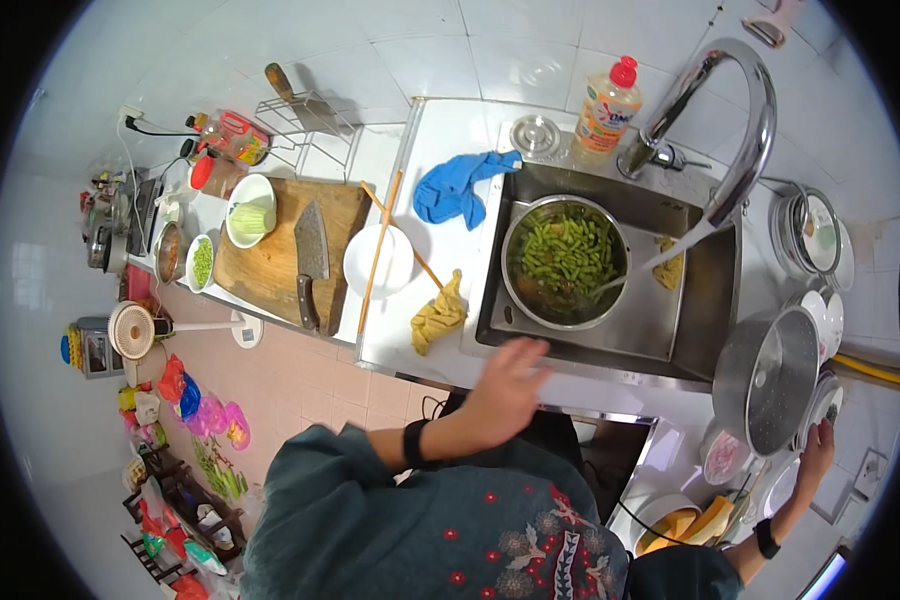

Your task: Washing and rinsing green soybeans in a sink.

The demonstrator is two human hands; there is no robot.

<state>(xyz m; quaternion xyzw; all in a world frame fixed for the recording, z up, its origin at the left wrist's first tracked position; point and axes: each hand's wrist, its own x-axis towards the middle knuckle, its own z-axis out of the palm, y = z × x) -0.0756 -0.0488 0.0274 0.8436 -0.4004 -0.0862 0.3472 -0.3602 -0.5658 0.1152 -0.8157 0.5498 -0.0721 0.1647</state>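
My left hand [508,386] is slightly blurred above the sink's front edge, fingers spread, holding nothing. In the steel sink [637,337], a round metal bowl [508,262] holds cut green beans [570,251] in water. A stream of water runs from the chrome faucet [766,97] into the bowl. At the far right my right hand [817,454] is beside a large grey metal pot [742,375], its fingertips close to a stack of plates [832,405]; whether they grip anything cannot be told. A yellow cloth [441,311] and a blue cloth [450,187] lie left of the sink.
A cleaver [313,240] lies on a wooden cutting board [270,285], beside a bowl of pale green vegetable [253,217]. Chopsticks [379,262] cross a white bowl [397,262]. A soap bottle [607,112] stands behind the sink. Orange wedges [709,519] are at lower right.
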